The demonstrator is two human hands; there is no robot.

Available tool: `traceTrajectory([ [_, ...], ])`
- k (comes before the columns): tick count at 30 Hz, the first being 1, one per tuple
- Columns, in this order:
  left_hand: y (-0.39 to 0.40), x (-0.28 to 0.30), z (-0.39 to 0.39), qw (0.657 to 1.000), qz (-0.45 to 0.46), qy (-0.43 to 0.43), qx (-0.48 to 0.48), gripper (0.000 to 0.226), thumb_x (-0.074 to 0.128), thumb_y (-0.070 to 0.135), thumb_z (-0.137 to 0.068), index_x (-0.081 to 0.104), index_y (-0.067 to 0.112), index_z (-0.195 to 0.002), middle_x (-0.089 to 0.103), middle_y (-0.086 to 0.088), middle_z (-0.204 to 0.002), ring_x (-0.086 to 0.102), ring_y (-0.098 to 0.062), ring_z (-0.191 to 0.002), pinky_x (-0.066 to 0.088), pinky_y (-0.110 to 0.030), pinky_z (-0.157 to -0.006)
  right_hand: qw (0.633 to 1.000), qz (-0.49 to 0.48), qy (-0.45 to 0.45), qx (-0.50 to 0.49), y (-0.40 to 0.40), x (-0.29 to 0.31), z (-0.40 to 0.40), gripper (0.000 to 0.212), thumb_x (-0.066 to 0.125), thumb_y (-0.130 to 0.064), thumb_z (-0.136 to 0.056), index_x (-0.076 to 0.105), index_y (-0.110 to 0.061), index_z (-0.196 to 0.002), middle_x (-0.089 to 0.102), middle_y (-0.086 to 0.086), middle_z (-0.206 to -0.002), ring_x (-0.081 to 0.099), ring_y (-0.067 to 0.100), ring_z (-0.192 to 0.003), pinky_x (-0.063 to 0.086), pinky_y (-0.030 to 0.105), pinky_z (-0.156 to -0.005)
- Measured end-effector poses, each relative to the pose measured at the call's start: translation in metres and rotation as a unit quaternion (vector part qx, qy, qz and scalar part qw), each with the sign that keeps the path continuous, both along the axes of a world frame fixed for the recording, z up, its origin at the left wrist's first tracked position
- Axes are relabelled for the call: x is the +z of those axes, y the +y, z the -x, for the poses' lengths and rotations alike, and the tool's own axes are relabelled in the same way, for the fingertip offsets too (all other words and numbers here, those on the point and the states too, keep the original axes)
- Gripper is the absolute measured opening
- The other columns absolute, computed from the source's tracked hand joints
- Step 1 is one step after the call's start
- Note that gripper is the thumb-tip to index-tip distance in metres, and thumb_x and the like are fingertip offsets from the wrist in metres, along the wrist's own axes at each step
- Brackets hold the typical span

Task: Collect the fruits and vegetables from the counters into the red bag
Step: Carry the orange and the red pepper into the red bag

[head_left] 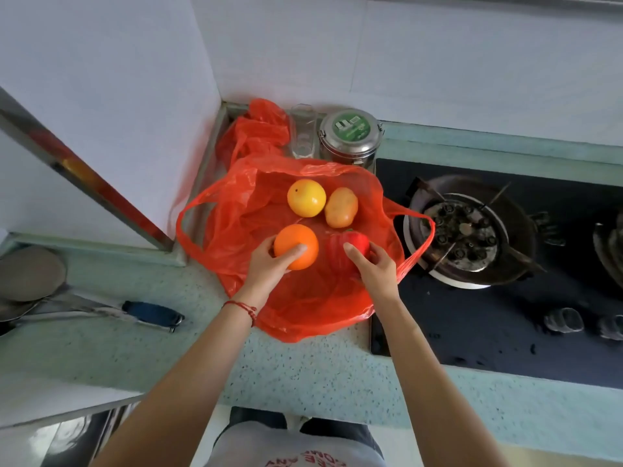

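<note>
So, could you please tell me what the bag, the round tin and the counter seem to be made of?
Bag: thin red plastic film, glossy, crinkled and half see-through. Tin: likely stainless steel, shiny and reflective, with side clasps and a green label on the lid. Counter: looks like pale green speckled stone or composite, smooth; which one is unclear.

Red string bracelet (243,309), bare forearms

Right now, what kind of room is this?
Most likely a home kitchen: a gas burner set in a black cooktop, a speckled counter, and a steel lidded container against the wall.
</note>
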State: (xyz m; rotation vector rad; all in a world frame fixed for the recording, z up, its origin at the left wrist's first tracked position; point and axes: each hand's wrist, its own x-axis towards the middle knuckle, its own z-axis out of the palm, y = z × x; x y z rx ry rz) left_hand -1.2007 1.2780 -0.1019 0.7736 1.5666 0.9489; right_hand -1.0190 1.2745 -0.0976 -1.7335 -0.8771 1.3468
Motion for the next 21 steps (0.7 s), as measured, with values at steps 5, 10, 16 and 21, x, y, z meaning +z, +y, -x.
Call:
traceTrajectory([
  [5, 0.028, -0.008, -0.007, 1.000, 0.016, 0.026, -0.006, 0.063, 0.078, 0.034, -0.065, 0.056, 0.009, -0.118, 0.059, -0.012, -0.113, 0.060, -0.024, -0.096, 0.056, -0.038, -0.075, 0.999, 0.024, -0.038, -0.002, 0.019, -0.012, 0.003, 0.082, 0.070, -0.066, -0.055, 0.055, -0.020, -0.121, 0.063, -0.003, -0.112, 0.061, 0.020, -0.104, 0.053, 0.045, -0.088],
  [10, 0.049, -0.018, -0.007, 0.997, 0.027, 0.070, -0.014, 0.087, 0.073, 0.057, -0.040, 0.059, 0.015, -0.116, 0.061, -0.006, -0.104, 0.062, -0.026, -0.100, 0.051, -0.051, -0.087, 0.996, 0.035, -0.087, -0.005, 0.031, -0.016, 0.006, 0.083, 0.069, -0.060, -0.066, 0.045, -0.018, -0.133, 0.055, 0.003, -0.129, 0.052, 0.023, -0.118, 0.045, 0.041, -0.100],
  [16, 0.060, -0.022, -0.007, 0.993, 0.024, 0.104, -0.042, 0.088, 0.071, 0.061, -0.042, 0.060, 0.015, -0.116, 0.062, -0.003, -0.101, 0.063, -0.026, -0.099, 0.052, -0.050, -0.085, 0.992, 0.039, -0.120, -0.018, 0.043, -0.018, 0.010, 0.080, 0.069, -0.052, -0.074, 0.037, -0.015, -0.138, 0.049, 0.005, -0.137, 0.046, 0.024, -0.126, 0.038, 0.031, -0.098],
  [21, 0.059, -0.023, -0.008, 0.992, 0.024, 0.108, -0.062, 0.082, 0.070, 0.062, -0.043, 0.063, 0.017, -0.112, 0.064, -0.001, -0.096, 0.063, -0.024, -0.096, 0.052, -0.050, -0.085, 0.989, 0.045, -0.141, -0.010, 0.043, -0.018, 0.014, 0.081, 0.067, -0.050, -0.076, 0.033, -0.014, -0.141, 0.046, 0.007, -0.140, 0.044, 0.025, -0.128, 0.036, 0.029, -0.099],
])
